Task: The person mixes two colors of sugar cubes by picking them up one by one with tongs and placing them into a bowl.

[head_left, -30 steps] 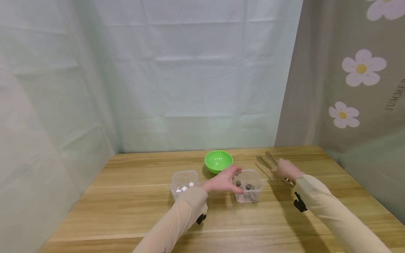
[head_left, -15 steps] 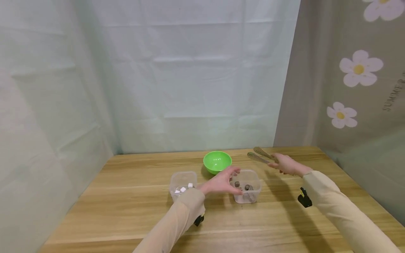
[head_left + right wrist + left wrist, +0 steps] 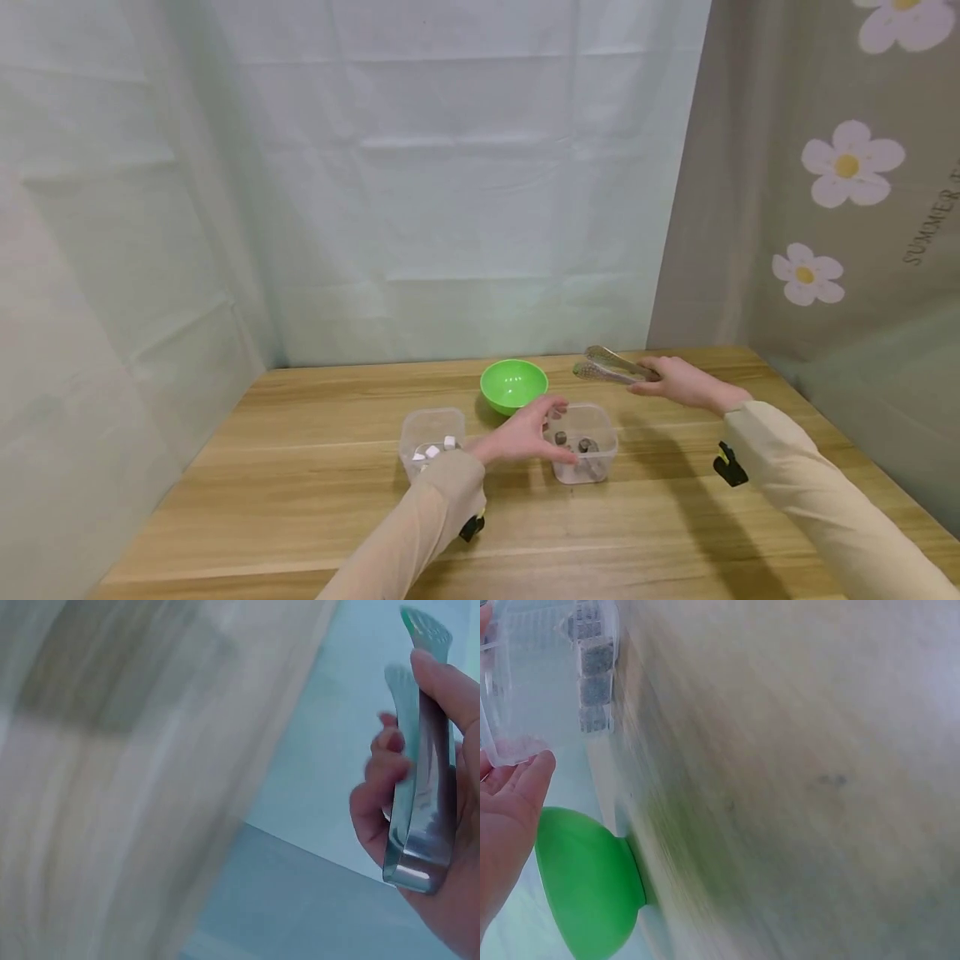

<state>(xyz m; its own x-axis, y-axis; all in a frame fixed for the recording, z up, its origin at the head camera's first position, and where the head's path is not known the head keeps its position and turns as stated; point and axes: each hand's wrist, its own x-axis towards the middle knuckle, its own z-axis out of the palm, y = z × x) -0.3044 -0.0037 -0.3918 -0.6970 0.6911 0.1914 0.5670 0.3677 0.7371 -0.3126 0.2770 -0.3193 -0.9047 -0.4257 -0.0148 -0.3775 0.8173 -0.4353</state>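
My left hand (image 3: 521,435) spans the left side of a clear plastic container (image 3: 579,475), thumb at the near side and fingers at the far rim. Dark brown cubes (image 3: 596,688) lie on its bottom; the left wrist view shows the fingertips against the rim. To the right, above the table, my right hand (image 3: 686,385) holds metal food tongs (image 3: 431,795) with thumb on one arm and fingers round the other. Their perforated tips are spread apart and point left, toward the green bowl (image 3: 514,387).
Left of the left hand stands a second clear container (image 3: 432,417) with several white cubes (image 3: 432,452) in it, partly hidden by the sleeve. The bowl sits behind, between both containers. Hanging cloth (image 3: 465,208) borders the wooden table (image 3: 300,467) at the back and sides.
The right hand has lifted the tongs off the table and moved them up and slightly left, turning their tips toward the bowl. The left hand stays at the container.
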